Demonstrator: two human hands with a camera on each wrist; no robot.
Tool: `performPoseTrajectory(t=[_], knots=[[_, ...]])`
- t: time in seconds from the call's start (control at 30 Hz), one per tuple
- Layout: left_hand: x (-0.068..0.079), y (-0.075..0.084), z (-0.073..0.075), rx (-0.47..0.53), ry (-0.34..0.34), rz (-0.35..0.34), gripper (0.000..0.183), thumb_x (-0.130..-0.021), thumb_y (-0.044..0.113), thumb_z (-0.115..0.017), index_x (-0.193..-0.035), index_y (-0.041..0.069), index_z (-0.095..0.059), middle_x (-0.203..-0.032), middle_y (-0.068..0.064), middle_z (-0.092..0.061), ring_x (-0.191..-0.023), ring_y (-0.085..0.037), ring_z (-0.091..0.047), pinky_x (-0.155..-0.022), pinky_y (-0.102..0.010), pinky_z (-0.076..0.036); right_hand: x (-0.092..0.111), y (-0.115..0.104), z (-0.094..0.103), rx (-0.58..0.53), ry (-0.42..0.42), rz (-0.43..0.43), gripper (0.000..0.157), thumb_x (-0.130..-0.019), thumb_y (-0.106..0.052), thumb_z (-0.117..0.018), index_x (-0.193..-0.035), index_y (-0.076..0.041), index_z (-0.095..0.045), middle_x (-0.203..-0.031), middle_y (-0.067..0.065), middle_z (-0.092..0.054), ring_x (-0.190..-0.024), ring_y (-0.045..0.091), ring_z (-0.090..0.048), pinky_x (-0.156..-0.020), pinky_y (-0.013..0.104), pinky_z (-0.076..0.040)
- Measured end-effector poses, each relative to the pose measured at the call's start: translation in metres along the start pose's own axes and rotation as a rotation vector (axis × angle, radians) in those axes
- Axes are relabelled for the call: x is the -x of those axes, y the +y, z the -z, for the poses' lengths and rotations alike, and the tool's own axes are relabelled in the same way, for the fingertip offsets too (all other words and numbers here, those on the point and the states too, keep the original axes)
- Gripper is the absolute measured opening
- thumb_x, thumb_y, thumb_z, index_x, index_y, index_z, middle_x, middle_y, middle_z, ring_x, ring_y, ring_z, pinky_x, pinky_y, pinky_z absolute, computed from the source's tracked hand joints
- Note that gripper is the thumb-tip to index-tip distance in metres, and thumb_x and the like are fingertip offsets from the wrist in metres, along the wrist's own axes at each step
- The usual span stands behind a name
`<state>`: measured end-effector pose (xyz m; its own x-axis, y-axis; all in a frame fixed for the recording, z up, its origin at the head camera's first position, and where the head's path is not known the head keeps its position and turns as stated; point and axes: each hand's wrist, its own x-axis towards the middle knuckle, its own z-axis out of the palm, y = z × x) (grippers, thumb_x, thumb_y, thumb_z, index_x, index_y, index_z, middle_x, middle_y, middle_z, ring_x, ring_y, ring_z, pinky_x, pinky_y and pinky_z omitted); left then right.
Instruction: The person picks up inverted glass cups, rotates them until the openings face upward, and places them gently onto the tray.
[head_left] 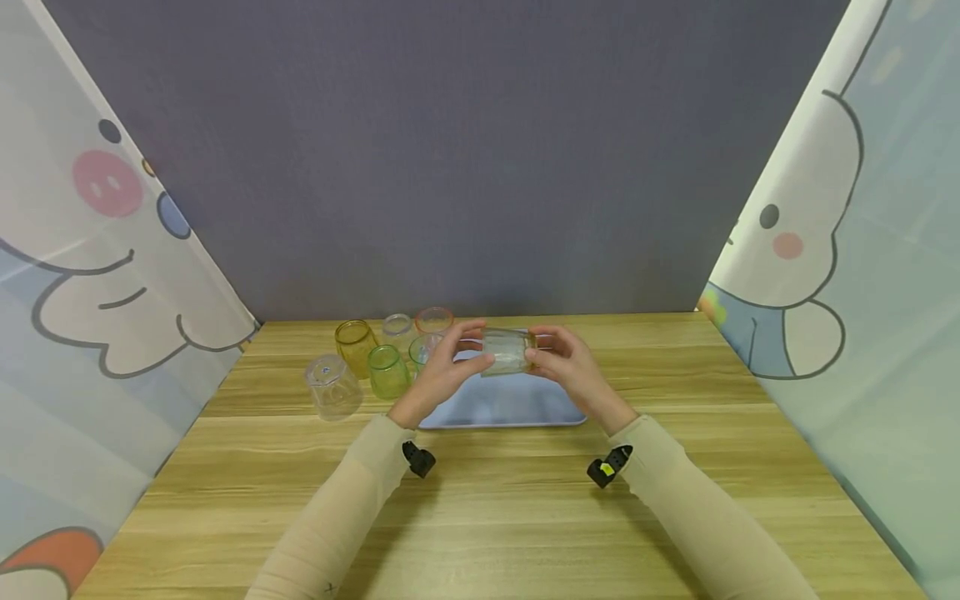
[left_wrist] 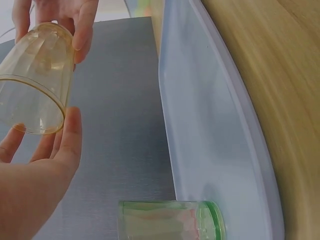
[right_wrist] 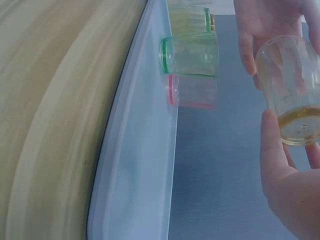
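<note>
A clear, amber-tinted drinking glass (head_left: 506, 351) lies sideways between both hands, raised over a pale blue tray (head_left: 510, 414). My left hand (head_left: 453, 367) holds its open rim end, thumb and fingers on opposite sides; the left wrist view shows the fingertips at the rim (left_wrist: 56, 102). At the other end, my right hand (head_left: 566, 362) grips the glass around its thick amber base (right_wrist: 300, 125). Left of the left hand are a green-rimmed glass (right_wrist: 192, 54) and a pink-rimmed glass (right_wrist: 195, 91), both upright at the tray's left end.
More glasses stand on the wooden table (head_left: 495, 508) to the left: a clear one (head_left: 333, 392), an amber one (head_left: 356, 346), a yellow-green one (head_left: 388, 373) and a clear one with a bluish rim (head_left: 397, 329). A grey panel (head_left: 480, 167) rises behind the table.
</note>
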<state>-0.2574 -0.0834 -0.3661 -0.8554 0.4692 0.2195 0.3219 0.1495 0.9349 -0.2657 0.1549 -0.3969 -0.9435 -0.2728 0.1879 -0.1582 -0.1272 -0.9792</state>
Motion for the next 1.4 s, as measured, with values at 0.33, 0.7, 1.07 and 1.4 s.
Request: performPoseTrajectory(t=[0.33, 0.7, 1.07, 1.4], knots=[[-0.001, 0.000, 0.003, -0.022, 0.011, 0.014, 0.054, -0.093, 0.023, -0.062, -0.142, 0.015, -0.038, -0.136, -0.012, -0.042, -0.122, -0.033, -0.046, -0.088, -0.044, -0.047, -0.001, -0.003, 0.003, 0.029, -0.053, -0.038, 0.050, -0.091, -0.018, -0.064, -0.134, -0.001, -0.043, -0.128, 0.028, -0.043, -0.104, 0.026, -0.058, -0.088, 0.038, -0.051], [-0.001, 0.006, 0.003, -0.053, 0.004, 0.034, 0.054, -0.093, 0.022, -0.063, -0.140, 0.012, -0.040, -0.135, -0.014, -0.044, -0.118, -0.033, -0.048, -0.087, -0.045, -0.047, 0.001, -0.005, 0.012, 0.148, -0.099, -0.043, 0.051, -0.090, -0.019, -0.067, -0.133, -0.003, -0.046, -0.126, 0.023, -0.049, -0.105, 0.029, -0.057, -0.090, 0.050, -0.048], [-0.001, 0.008, 0.005, -0.090, 0.029, 0.042, 0.054, -0.092, 0.023, -0.063, -0.140, 0.012, -0.041, -0.135, -0.013, -0.044, -0.119, -0.029, -0.048, -0.097, -0.042, -0.042, 0.004, -0.007, 0.021, 0.262, -0.119, -0.053, 0.044, -0.090, -0.014, -0.066, -0.128, 0.000, -0.050, -0.121, 0.026, -0.052, -0.104, 0.037, -0.058, -0.085, 0.048, -0.051], [0.000, 0.007, 0.005, -0.105, 0.040, 0.038, 0.054, -0.092, 0.023, -0.064, -0.140, 0.011, -0.042, -0.135, -0.014, -0.044, -0.119, -0.030, -0.048, -0.095, -0.041, -0.043, 0.010, 0.001, 0.032, 0.479, -0.161, -0.060, 0.036, -0.089, -0.017, -0.067, -0.120, -0.002, -0.057, -0.111, 0.022, -0.061, -0.097, 0.037, -0.061, -0.080, 0.043, -0.053]])
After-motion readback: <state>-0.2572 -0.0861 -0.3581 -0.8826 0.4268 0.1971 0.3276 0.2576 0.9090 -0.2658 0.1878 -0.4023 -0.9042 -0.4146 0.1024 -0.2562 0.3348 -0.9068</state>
